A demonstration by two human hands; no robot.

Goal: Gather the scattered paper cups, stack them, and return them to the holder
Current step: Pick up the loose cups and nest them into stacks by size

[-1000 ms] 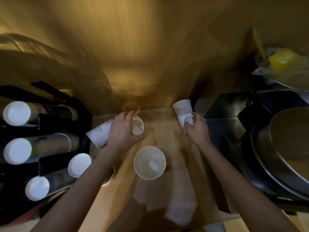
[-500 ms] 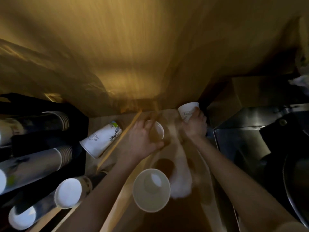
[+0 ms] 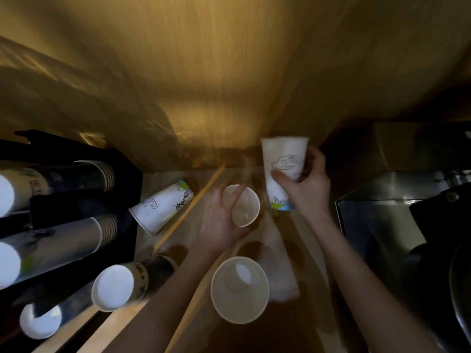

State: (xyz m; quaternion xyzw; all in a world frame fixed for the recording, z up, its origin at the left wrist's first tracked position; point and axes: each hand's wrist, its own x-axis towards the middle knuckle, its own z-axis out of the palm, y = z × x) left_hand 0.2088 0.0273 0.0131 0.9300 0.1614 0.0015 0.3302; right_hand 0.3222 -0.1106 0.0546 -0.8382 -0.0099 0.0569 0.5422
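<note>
Nearest the camera an empty paper cup [image 3: 239, 289] stands upright on the pale wooden counter [image 3: 122, 324], its round white mouth open upward and its smooth inside tapering to a small base. To its left a black holder [image 3: 84, 207] carries long stacks of cups [image 3: 51, 248] lying on their sides, white flat bottoms turned toward the camera and ribbed rims bunched at the far ends; the nearest stack [image 3: 119, 284] juts out over the counter beside the left forearm. Farther in, a single printed cup [image 3: 163, 207] lies tipped on its side against the holder, white with thin line drawings and a green and blue band at its base. At the right edge sit dark metal surfaces [image 3: 377, 210], blurred and hard to make out. The left hand [image 3: 221, 220] is wrapped around a small cup [image 3: 244, 205], fingers curled about its wall, the mouth tilted toward the camera. Just beside it, the right hand [image 3: 305, 184] is clamped on a taller printed cup [image 3: 283, 171], thumb across the front, holding it upright above the counter, its rim uppermost. The two held cups are close together but apart. Behind everything rises a warm-lit wood-grain wall [image 3: 216, 72].
</note>
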